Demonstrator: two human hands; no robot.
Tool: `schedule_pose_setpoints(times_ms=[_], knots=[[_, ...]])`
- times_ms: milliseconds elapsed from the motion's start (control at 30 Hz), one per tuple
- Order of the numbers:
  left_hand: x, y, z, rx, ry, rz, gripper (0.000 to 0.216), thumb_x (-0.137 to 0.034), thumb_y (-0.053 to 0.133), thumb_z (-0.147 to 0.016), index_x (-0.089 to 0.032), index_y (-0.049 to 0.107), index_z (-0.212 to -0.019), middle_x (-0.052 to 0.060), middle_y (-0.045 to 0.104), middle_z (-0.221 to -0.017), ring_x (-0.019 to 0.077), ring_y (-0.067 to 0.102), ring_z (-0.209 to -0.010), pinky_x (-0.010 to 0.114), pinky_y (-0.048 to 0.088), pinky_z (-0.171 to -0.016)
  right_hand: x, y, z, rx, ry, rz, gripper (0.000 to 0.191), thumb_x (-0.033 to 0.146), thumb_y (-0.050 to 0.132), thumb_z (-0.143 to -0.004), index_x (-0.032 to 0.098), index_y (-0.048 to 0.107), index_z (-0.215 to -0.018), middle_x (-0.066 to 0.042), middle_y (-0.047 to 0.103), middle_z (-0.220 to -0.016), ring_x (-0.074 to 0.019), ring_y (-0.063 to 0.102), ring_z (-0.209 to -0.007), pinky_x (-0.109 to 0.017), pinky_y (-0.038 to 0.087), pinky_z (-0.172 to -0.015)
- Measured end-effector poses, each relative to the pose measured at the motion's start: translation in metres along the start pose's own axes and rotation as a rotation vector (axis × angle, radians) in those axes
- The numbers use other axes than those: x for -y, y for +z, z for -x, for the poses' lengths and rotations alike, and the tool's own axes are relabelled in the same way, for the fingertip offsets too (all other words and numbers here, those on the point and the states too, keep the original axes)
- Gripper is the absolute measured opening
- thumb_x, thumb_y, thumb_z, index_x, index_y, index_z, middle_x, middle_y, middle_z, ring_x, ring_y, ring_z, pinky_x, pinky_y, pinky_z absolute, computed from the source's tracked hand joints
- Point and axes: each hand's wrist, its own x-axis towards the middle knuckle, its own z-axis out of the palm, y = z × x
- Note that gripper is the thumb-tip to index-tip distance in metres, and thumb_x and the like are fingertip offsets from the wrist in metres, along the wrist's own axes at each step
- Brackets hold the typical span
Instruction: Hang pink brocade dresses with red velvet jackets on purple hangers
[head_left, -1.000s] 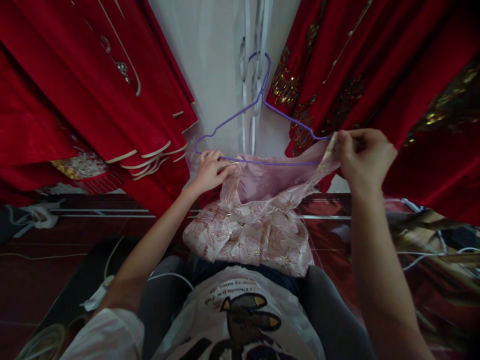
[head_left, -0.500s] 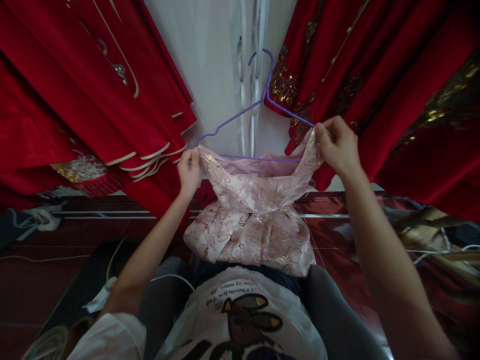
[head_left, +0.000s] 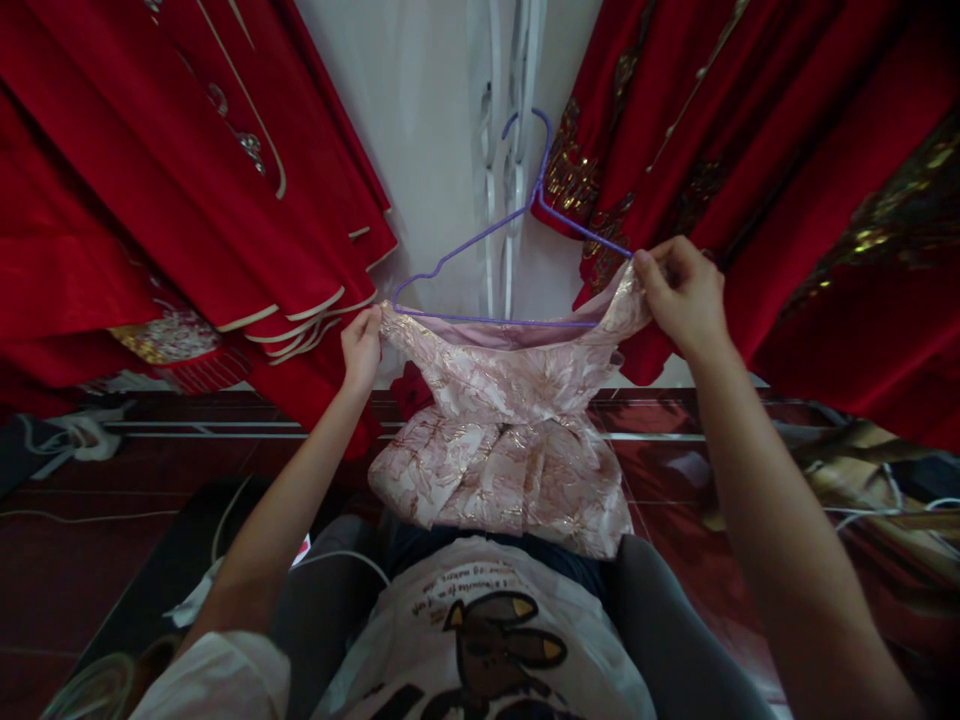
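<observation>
A pale pink dress (head_left: 510,385) with metallic gold patterning is stretched between my hands, its skirt bunched on my lap. My left hand (head_left: 362,348) pinches the dress's left shoulder strap, just outside the hanger's end. At the other side my right hand (head_left: 684,295) grips the right strap between thumb and fingers, close to the hanger's right arm. The purple hanger (head_left: 480,238) has its right end inside the dress neckline, and its left end shows bare above the fabric. Its hook points up and away from me.
Red garments (head_left: 300,150) with cream piping hang at the left. More red garments (head_left: 697,130) with gold embroidery hang at the right. A white wall with metal fittings (head_left: 517,160) stands between them. A white cable (head_left: 345,556) lies by my left leg.
My left hand has moved a little left and down, pulling its strap outward off the hanger's left end, which is now exposed. The neckline is stretched wider. My right hand has barely moved.
</observation>
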Motion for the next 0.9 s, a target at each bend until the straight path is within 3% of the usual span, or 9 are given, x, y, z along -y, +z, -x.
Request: schedule_pose_setpoints(times_ms=[200,333,633,767,900], knots=[[-0.030,0.025,-0.027,0.093,0.046,0.103,0.032,-0.049,0.061,-0.084,-0.018,0.067,-0.076,0.001,0.064,-0.075,0.0132,0.058,-0.074,0.025,0.049,-0.073,-0.005,-0.001,-0.001,-0.019,-0.037,0.008,0.022,0.039,0.052,-0.093,0.020,0.060,-0.085,-0.003,0.061,-0.076,-0.0137,0.052,-0.069,-0.027,0.038,-0.070],[-0.044,0.039,-0.031,0.082,0.056,0.137,0.036,-0.052,0.064,-0.081,-0.018,0.063,-0.069,0.000,0.061,-0.070,0.0126,0.056,-0.071,0.023,0.047,-0.069,-0.011,0.001,-0.002,-0.076,-0.050,0.007,0.023,0.039,0.054,-0.091,0.019,0.061,-0.083,-0.002,0.061,-0.073,-0.0132,0.052,-0.066,-0.026,0.038,-0.067],[-0.003,0.005,-0.001,-0.106,-0.054,0.181,0.027,-0.043,0.065,-0.081,-0.017,0.069,-0.077,0.000,0.066,-0.076,0.0112,0.059,-0.072,0.023,0.047,-0.076,-0.006,0.001,-0.002,-0.070,-0.050,0.027,0.019,0.036,0.055,-0.091,0.020,0.061,-0.083,-0.002,0.062,-0.073,-0.0125,0.051,-0.065,-0.025,0.037,-0.066],[-0.004,0.001,0.003,-0.133,-0.001,0.148,0.025,-0.040,0.062,-0.084,-0.017,0.071,-0.084,0.003,0.069,-0.083,0.0130,0.061,-0.077,0.027,0.049,-0.081,-0.009,0.003,-0.003,-0.065,-0.043,0.042,0.020,0.038,0.053,-0.091,0.020,0.060,-0.084,-0.003,0.062,-0.073,-0.0133,0.052,-0.066,-0.026,0.037,-0.067],[-0.017,0.014,-0.008,-0.072,0.067,0.117,0.028,-0.043,0.061,-0.086,-0.017,0.071,-0.082,0.002,0.068,-0.078,0.0132,0.061,-0.072,0.028,0.050,-0.078,-0.009,0.001,-0.004,-0.028,-0.032,0.034,0.022,0.041,0.051,-0.092,0.021,0.058,-0.084,-0.004,0.064,-0.077,-0.0154,0.053,-0.068,-0.029,0.037,-0.068]])
